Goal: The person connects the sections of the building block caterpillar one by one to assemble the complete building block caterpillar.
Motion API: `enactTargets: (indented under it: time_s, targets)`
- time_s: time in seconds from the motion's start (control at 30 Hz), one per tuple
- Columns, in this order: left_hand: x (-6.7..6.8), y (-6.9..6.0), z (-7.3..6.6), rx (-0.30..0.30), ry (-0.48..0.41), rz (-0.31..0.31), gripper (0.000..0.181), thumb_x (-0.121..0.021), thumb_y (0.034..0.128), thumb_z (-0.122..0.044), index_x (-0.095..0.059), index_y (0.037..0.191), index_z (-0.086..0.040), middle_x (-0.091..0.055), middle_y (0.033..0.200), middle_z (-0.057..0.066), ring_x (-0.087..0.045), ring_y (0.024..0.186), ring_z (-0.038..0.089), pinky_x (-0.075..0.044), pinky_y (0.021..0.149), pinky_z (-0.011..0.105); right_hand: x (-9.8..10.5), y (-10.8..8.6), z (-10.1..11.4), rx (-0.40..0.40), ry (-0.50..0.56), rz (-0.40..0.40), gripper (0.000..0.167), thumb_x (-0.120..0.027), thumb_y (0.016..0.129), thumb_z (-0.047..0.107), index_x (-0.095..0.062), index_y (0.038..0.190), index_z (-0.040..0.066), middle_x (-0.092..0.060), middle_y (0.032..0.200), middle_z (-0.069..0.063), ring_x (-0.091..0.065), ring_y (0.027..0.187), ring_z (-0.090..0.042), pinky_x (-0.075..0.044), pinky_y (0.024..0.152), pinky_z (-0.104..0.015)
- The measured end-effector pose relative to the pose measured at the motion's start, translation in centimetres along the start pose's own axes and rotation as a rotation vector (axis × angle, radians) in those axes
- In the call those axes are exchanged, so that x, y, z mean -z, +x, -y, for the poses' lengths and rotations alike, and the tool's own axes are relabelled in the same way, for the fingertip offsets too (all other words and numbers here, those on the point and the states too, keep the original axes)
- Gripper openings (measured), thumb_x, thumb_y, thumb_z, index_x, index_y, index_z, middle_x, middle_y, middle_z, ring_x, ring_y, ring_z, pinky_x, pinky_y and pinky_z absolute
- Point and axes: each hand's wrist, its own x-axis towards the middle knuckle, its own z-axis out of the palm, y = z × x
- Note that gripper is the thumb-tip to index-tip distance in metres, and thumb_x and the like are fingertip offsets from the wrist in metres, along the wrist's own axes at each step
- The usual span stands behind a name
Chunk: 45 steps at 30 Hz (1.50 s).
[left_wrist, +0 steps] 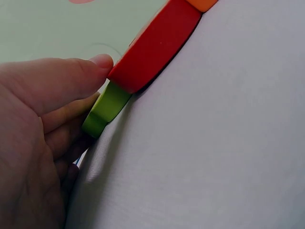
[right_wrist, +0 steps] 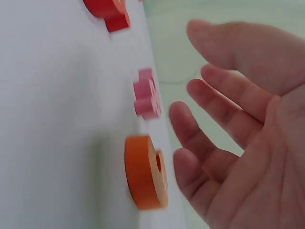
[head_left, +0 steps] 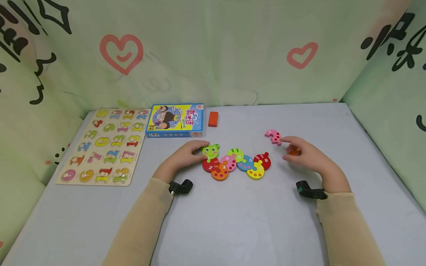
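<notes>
A row of joined wooden caterpillar puzzle pieces [head_left: 246,162] curves across the table. At its left end is the green smiling head piece [head_left: 210,151], held by my left hand [head_left: 182,157] between thumb and fingers. In the left wrist view, the thumb [left_wrist: 78,78] lies by the join of the green piece [left_wrist: 108,106] and the red piece [left_wrist: 155,47]. My right hand [head_left: 309,155] is spread above a loose orange piece [head_left: 294,151], which it partly hides. A loose pink piece [head_left: 273,136] lies just beyond its fingertips. The right wrist view shows the orange piece [right_wrist: 143,174] apart from the fingers.
A wooden number puzzle board [head_left: 111,147] lies at the left. Behind the caterpillar are a blue and yellow card box [head_left: 175,120] and a small orange-red block [head_left: 213,119]. Green cloth printed with hearts [head_left: 121,54] surrounds the table [head_left: 233,221] at the back and sides.
</notes>
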Motion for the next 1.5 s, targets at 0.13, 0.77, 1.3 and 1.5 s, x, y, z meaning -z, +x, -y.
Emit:
enactTargets:
  time_s: [0.13,0.77,1.3,1.5]
  targets:
    - [0.1,0.1,0.0,-0.002,-0.003,0.003,0.052,-0.059,0.0855,-0.029,-0.044,0.135,-0.021,-0.038,0.143,0.002,-0.028,0.135,0.021,-0.025,0.111,0.044,1.2,-0.4,-0.9,-0.049,0.017,-0.043,0.064,-0.058,0.088,0.032,-0.029,0.141,0.01,-0.037,0.133,-0.022,-0.041,0.114,-0.039,-0.042,0.09,-0.054]
    - [0.1,-0.2,-0.1,-0.005,-0.017,-0.005,0.052,-0.059,0.0853,-0.029,-0.045,0.134,-0.02,-0.039,0.143,0.002,-0.029,0.135,0.021,-0.026,0.11,0.044,0.8,5.7,-0.5,-0.06,0.003,0.036,0.067,-0.06,0.085,0.033,-0.028,0.142,0.018,-0.026,0.144,-0.019,-0.024,0.129,-0.041,-0.032,0.097,-0.063]
    - [0.1,-0.1,0.0,-0.018,-0.006,-0.012,0.051,-0.06,0.0847,-0.028,-0.046,0.133,-0.02,-0.041,0.141,0.002,-0.03,0.134,0.02,-0.026,0.111,0.043,0.0,6.8,-1.0,-0.037,-0.064,0.071,0.065,-0.061,0.084,0.02,-0.031,0.141,0.014,-0.027,0.144,-0.02,-0.023,0.13,-0.041,-0.034,0.097,-0.06]
    - [0.1,-0.1,0.0,-0.014,-0.009,-0.012,0.051,-0.06,0.0849,-0.029,-0.046,0.133,-0.021,-0.041,0.142,0.001,-0.03,0.134,0.02,-0.026,0.111,0.042,0.0,6.6,-0.7,-0.019,-0.097,0.053,0.064,-0.062,0.084,0.019,-0.033,0.14,0.012,-0.029,0.143,-0.021,-0.025,0.129,-0.042,-0.037,0.096,-0.06]
